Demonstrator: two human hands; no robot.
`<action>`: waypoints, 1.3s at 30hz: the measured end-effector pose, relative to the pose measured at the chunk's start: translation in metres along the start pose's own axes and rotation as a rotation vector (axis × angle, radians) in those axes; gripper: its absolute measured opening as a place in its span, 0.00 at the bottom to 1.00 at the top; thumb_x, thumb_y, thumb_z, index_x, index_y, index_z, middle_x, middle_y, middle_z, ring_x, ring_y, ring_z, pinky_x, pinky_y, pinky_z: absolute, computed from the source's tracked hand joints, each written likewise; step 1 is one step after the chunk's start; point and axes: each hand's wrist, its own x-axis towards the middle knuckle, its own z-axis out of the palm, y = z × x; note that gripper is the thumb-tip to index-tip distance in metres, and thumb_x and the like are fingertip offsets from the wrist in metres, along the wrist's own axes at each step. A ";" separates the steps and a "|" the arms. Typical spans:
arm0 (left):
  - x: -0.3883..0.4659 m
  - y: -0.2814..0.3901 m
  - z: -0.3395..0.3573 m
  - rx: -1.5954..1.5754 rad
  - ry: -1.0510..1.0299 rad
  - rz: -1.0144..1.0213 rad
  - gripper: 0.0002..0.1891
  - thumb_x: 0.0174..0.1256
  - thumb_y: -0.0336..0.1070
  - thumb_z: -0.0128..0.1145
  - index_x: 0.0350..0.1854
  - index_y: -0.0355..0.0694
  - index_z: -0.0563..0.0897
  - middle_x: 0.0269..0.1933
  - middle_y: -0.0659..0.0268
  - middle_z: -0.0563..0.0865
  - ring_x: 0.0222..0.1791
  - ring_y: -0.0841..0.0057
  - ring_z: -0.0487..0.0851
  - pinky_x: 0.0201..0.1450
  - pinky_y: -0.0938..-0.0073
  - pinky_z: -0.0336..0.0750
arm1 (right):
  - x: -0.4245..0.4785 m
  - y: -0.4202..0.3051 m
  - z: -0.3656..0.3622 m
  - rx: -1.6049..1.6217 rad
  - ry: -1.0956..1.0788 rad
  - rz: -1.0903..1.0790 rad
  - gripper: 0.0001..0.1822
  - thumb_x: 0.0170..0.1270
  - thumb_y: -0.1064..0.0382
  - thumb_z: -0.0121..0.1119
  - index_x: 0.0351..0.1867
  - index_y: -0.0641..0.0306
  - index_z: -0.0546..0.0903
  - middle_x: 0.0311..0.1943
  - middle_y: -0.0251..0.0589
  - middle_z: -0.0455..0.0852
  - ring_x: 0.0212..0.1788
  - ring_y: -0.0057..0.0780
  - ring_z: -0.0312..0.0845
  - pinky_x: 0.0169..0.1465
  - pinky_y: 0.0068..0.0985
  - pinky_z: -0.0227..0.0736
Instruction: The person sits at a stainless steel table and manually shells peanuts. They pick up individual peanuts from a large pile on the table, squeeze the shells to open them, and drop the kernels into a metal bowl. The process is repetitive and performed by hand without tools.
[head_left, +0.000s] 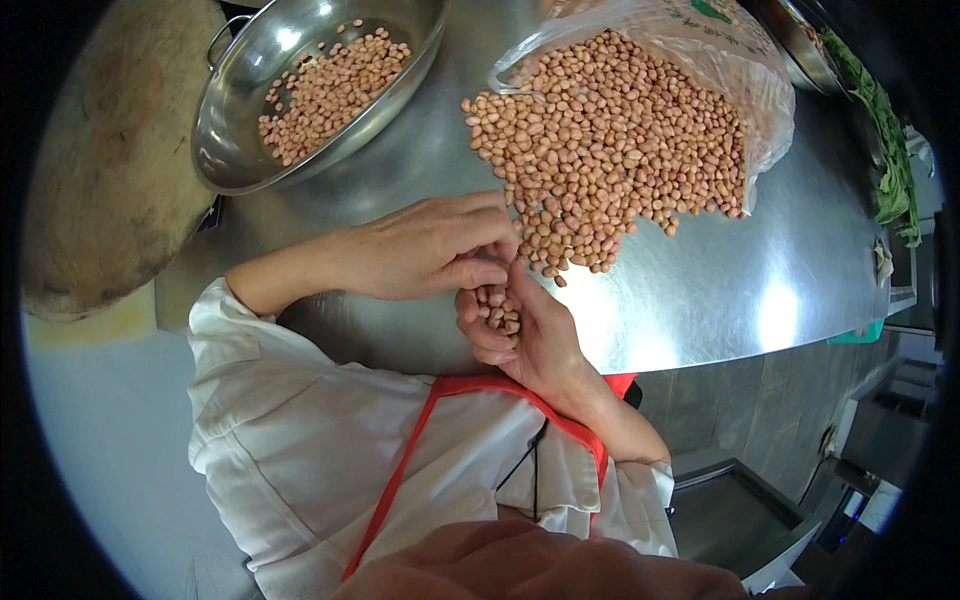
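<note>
Loose shelled peanuts (600, 142) with pinkish skins lie in a wide heap on the steel table, spilling from the mouth of a clear plastic bag (757, 75). My right hand (540, 330), palm up with curled fingers, holds a small handful of peanuts (498, 309) at the heap's near edge. Over its fingertips and thumb is my left hand (450, 244), knuckles up and fingers bent; whether something is pinched in it is hidden. A steel pan (247, 161) with a loop handle stands at the upper left, more peanuts (337, 94) on its bottom.
A round, worn wooden chopping block (112, 150) is at the far left. Metal bowls (802, 52) and leafy greens (885, 150) lie along the right side, with a crumpled pale cloth-like scrap (883, 261) nearby. The steel table's curved-looking edge (720, 358) runs close to my body.
</note>
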 end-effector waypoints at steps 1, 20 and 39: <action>0.000 -0.007 0.002 0.057 0.112 -0.035 0.07 0.65 0.29 0.58 0.42 0.35 0.76 0.39 0.59 0.76 0.41 0.65 0.79 0.43 0.69 0.73 | -0.002 -0.001 0.002 -0.014 0.008 0.004 0.19 0.78 0.51 0.40 0.46 0.66 0.75 0.32 0.38 0.76 0.21 0.15 0.57 0.20 0.14 0.50; 0.005 -0.051 -0.020 0.381 0.270 -0.233 0.07 0.69 0.32 0.54 0.42 0.35 0.72 0.41 0.53 0.80 0.40 0.50 0.80 0.42 0.55 0.74 | -0.001 -0.001 -0.002 -0.050 0.008 0.019 0.21 0.79 0.49 0.36 0.47 0.64 0.75 0.33 0.39 0.78 0.19 0.17 0.59 0.19 0.15 0.50; 0.015 -0.061 0.000 0.512 0.390 -0.218 0.09 0.65 0.30 0.58 0.44 0.37 0.74 0.43 0.56 0.76 0.41 0.52 0.80 0.40 0.61 0.75 | -0.001 -0.003 0.001 -0.074 -0.002 0.016 0.15 0.77 0.56 0.43 0.49 0.66 0.74 0.32 0.38 0.75 0.21 0.16 0.57 0.20 0.13 0.49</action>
